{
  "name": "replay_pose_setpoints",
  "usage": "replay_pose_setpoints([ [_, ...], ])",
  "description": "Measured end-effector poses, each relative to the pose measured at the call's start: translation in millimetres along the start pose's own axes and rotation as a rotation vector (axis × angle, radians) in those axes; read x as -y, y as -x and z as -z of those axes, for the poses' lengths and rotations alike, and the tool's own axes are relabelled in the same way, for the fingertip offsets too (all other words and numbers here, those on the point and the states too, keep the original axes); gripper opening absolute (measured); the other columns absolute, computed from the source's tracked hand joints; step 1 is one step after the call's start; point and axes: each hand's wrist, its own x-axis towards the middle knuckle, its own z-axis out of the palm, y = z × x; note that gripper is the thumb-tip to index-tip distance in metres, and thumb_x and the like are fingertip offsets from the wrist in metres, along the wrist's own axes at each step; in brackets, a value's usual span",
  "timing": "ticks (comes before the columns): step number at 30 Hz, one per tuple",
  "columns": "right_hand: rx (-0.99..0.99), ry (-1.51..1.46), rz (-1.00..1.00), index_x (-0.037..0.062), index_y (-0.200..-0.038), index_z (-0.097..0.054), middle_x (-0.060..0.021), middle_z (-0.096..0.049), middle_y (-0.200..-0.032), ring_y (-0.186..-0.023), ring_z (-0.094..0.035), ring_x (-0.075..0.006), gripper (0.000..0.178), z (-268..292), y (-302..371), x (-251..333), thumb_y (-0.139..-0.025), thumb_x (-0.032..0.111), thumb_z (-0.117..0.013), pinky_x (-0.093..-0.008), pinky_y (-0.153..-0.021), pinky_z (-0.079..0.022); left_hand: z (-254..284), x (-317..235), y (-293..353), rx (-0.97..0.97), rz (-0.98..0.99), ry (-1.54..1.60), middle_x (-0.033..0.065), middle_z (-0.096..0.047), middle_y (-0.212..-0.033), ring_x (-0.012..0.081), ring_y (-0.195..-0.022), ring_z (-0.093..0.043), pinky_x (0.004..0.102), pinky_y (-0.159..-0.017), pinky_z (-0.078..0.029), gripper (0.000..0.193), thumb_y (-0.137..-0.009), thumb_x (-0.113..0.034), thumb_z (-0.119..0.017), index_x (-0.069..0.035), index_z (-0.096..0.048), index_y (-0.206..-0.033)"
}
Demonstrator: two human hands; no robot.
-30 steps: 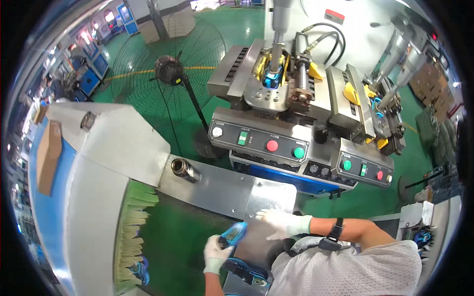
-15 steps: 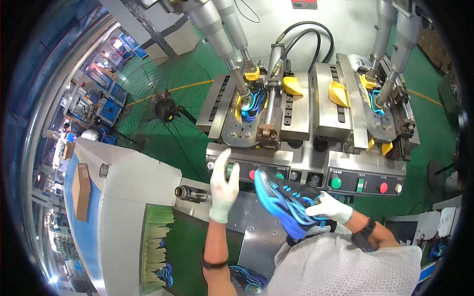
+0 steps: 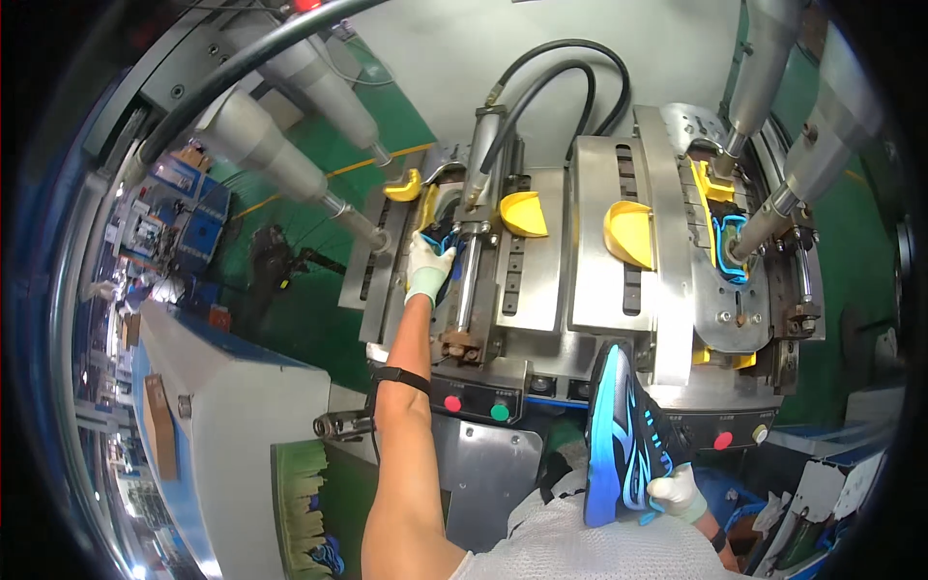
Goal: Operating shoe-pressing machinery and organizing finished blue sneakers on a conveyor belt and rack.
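My left hand, in a white glove, reaches forward into the left station of the press. Its fingers are closed at a black and blue sneaker lying in that station, mostly hidden by the glove and a metal cylinder. My right hand, also gloved, grips another blue and black sneaker by its heel end. This one is held upright close to my body, toe up, with its blue sole side turned left. A further sneaker sits clamped under rods in the right station.
Yellow pads are mounted on the press's steel blocks. Metal press rods hang at the left station's left side. Buttons line the front panel. A white machine with green bristles stands left; a fan is behind it.
My left hand has gone forward from the front panel to the sneaker in the left station. That station's rods have lifted off it. The held sneaker has moved right and turned toe up.
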Motion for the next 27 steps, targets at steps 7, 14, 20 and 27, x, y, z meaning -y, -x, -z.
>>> replay_pose_setpoints([
  [7,-0.105,0.035,-0.104,-0.0013,-0.139,-0.049,-0.0077,-0.061,-0.129,-0.115,-0.058,-0.018,0.072,-11,-23,-6,-0.075,0.013,-0.078,-0.0356,-0.102,-0.045,60,-22,-36,0.233,0.066,-0.117,0.0212,-0.069,-0.112,0.0361,-0.108,-0.065,0.0429,-0.094,-0.051,0.063,-0.07,-0.041,-0.082,-0.002,-0.06,-0.115],
  [14,-0.014,0.075,-0.18,0.0004,-0.14,-0.047,-0.0077,-0.063,-0.123,-0.108,-0.062,-0.0182,0.064,-58,-65,-12,-0.082,0.014,-0.071,-0.0342,-0.097,-0.049,192,3,85,-0.025,-0.035,0.241,0.024,-0.068,-0.108,0.0386,-0.104,-0.066,0.0432,-0.09,-0.051,0.059,-0.075,-0.033,-0.081,0.002,-0.056,-0.116],
  [20,0.158,0.04,-0.088,0.0011,-0.125,-0.057,-0.0083,-0.068,-0.111,-0.095,-0.068,-0.0188,0.038,-159,-200,-43,-0.091,0.015,-0.066,-0.0346,-0.086,-0.056,217,87,299,-0.192,0.313,0.742,0.0142,-0.069,-0.104,0.0225,-0.095,-0.067,0.0349,-0.088,-0.051,0.057,-0.074,-0.014,-0.081,0.006,-0.055,-0.121],
  [27,-0.054,0.34,-0.088,0.009,-0.095,-0.062,-0.0044,-0.064,-0.081,-0.07,-0.065,-0.0217,0.009,-225,-427,-108,-0.086,0.009,-0.066,-0.0363,-0.061,-0.058,157,143,532,-0.37,0.871,0.378,0.017,-0.068,-0.106,0.0273,-0.096,-0.067,0.0356,-0.09,-0.051,0.068,-0.067,-0.018,-0.085,0.006,-0.054,-0.123],
])
